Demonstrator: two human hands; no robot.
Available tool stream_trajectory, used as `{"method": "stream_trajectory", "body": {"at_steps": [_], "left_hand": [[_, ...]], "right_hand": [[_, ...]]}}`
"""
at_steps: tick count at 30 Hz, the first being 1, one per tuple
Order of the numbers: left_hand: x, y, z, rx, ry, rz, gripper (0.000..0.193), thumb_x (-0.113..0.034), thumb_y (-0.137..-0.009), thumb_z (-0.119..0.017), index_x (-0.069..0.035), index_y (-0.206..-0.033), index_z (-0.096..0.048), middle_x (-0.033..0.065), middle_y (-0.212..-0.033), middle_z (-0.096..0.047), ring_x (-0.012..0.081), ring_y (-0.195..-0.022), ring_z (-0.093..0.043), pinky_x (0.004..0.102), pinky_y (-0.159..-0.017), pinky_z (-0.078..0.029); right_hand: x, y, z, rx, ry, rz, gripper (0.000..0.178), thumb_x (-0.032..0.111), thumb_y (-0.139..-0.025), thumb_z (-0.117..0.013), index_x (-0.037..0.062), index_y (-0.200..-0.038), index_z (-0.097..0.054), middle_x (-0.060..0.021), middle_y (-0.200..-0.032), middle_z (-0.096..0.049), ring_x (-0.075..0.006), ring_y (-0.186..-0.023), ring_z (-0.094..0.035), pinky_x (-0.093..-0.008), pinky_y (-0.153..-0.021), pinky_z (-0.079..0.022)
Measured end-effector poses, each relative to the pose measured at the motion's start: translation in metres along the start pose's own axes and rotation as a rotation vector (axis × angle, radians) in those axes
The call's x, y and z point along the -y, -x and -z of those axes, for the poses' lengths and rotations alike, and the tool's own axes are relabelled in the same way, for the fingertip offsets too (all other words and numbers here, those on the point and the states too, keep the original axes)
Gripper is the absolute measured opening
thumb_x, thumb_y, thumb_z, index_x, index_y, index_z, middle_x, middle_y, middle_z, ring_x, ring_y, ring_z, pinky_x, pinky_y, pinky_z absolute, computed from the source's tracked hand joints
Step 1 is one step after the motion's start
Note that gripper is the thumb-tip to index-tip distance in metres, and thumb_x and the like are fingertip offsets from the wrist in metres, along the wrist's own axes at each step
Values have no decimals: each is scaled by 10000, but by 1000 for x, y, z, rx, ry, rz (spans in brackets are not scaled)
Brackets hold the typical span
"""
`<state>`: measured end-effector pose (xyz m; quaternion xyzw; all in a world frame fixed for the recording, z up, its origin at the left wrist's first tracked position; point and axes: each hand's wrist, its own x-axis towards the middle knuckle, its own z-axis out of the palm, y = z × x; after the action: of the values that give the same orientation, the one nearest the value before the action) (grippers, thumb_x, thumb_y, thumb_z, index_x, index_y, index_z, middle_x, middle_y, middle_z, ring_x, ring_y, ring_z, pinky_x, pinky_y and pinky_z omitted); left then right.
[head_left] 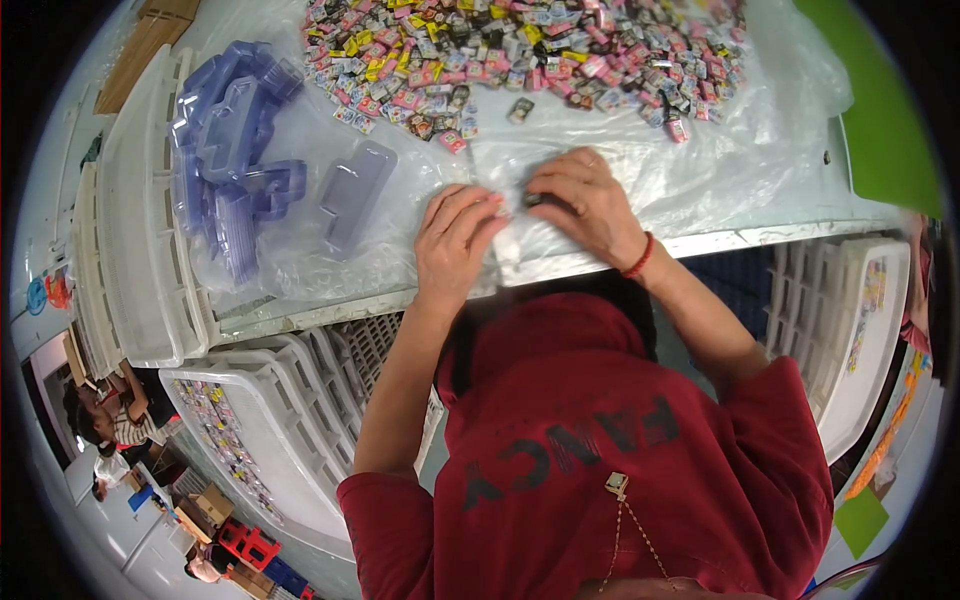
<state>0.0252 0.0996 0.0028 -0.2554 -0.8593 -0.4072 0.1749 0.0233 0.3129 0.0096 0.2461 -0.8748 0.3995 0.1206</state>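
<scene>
Small, dark, blocky piece [533, 199]: nine o'clock of your right hand [590, 205], pinched in its fingertips; probably light, stiff; grip opposite sides. Left hand [455, 240], eight o'clock: fingers curled, contents unclear.

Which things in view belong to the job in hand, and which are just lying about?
Apparently in the job:
small dark piece in the right hand
pile of small colourful pieces
bluish plastic trays

Apparently lying about:
brown cardboard, upper left
cardboard boxes, lower left

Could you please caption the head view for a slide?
Right hand holding a small dark piece, left hand nearby, heaped colourful pieces beyond.
</scene>
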Motion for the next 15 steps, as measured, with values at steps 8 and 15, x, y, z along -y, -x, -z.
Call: {"method": "stream_trajectory", "body": {"at_steps": [8,15], "left_hand": [[2,2,-2,43,-4,-3,188,-45,-704,-773,-52,-869,-682,59,-1002,-648,251,-944,-610,349,-805,-505],[-17,-9,0,-34,-78,28,264,-46,-723,-748,-52,-971,-659,58,-950,-635,272,-947,-587,355,-824,-491]], "right_hand": [[-2,3,-2,-9,-1,-3,241,152,-729,-776,77,-939,-684,-59,-1002,-677,-272,-1003,-584,-404,-934,-407],[-1,2,1,6,-20,-8,246,144,-728,-775,77,-945,-681,-59,-1001,-683,-272,-1013,-588,-407,-945,-409]]}}
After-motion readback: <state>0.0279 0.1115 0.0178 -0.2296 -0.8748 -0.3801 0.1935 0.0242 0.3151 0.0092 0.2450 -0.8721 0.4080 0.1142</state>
